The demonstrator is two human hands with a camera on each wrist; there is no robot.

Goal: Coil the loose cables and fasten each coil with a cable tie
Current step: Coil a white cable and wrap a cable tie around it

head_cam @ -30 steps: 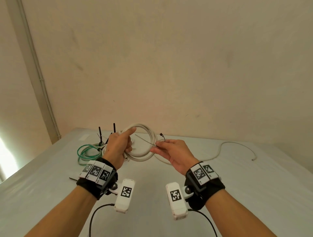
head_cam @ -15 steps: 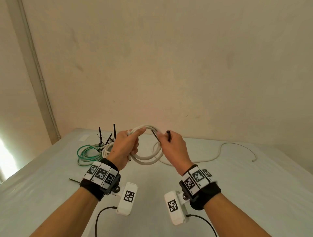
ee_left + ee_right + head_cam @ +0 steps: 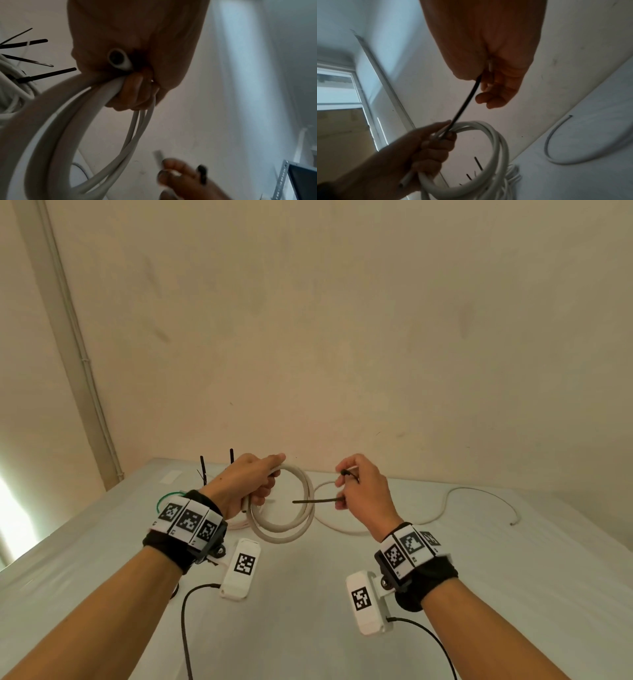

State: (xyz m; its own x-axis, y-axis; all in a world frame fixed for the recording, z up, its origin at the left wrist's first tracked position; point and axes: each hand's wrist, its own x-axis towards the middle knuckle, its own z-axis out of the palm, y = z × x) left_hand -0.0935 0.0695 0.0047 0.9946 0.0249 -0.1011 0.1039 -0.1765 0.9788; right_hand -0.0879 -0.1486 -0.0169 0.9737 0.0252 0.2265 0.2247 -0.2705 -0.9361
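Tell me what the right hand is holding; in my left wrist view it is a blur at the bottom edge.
Observer: The head view shows the right hand pinching a black cable tie, with its tail pointing at the white cable coil that the left hand grips.
Operator: Is the tie closed round the coil?
Observer: No. In the head view its tail tip hangs free at the coil's opening.
Operator: Any cable not yet coiled?
Observer: Yes. A loose white cable lies on the table, to the right of the hands.
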